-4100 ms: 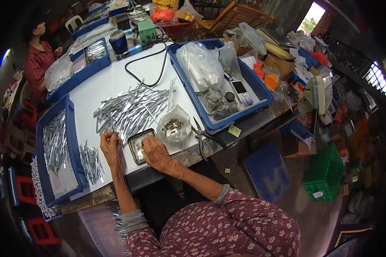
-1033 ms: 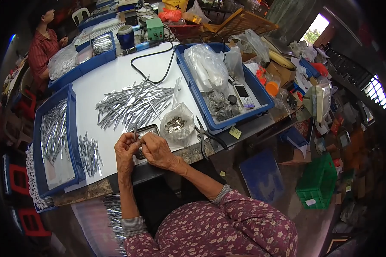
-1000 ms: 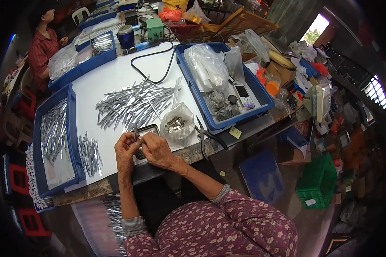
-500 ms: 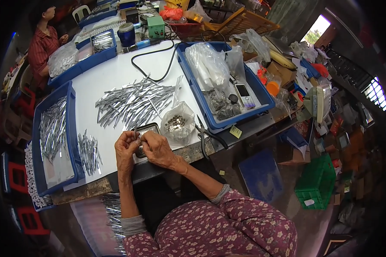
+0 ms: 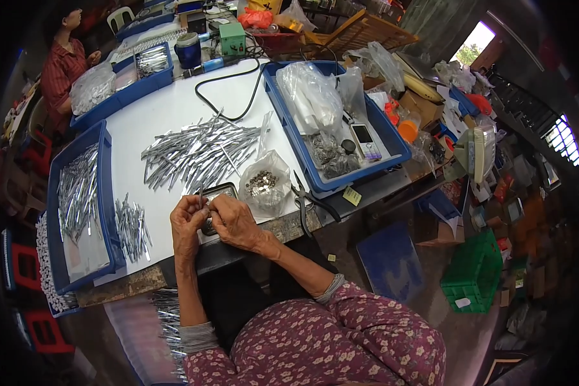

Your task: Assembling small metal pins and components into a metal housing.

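Held close together at the table's near edge, my left hand [image 5: 186, 226] and my right hand [image 5: 235, 222] are both closed. My left fingers pinch a thin silver metal strip [image 5: 201, 195], its tip poking up above them. The right thumb and fingers press together beside it; whatever they grip is hidden. Partly behind my hands lies a small dark-rimmed tray [image 5: 229, 187]. An open clear plastic bag [image 5: 278, 201] of small shiny metal pieces [image 5: 262, 183] stands to the right of it. Beyond my hands spreads a heap of similar metal strips [image 5: 196, 153].
Black-handled pliers [image 5: 304, 201] lie right of the bag. A smaller strip pile [image 5: 132, 228] sits beside the left blue tray [image 5: 114, 212]. The right blue tray [image 5: 341, 186] holds plastic bags and a phone [image 5: 365, 143]. A black cable [image 5: 206, 96] curves across the table. A person [image 5: 63, 71] is at the far left.
The whole view has shifted very slightly. Both hands stay together in nearly the same pose, with only small finger movement.
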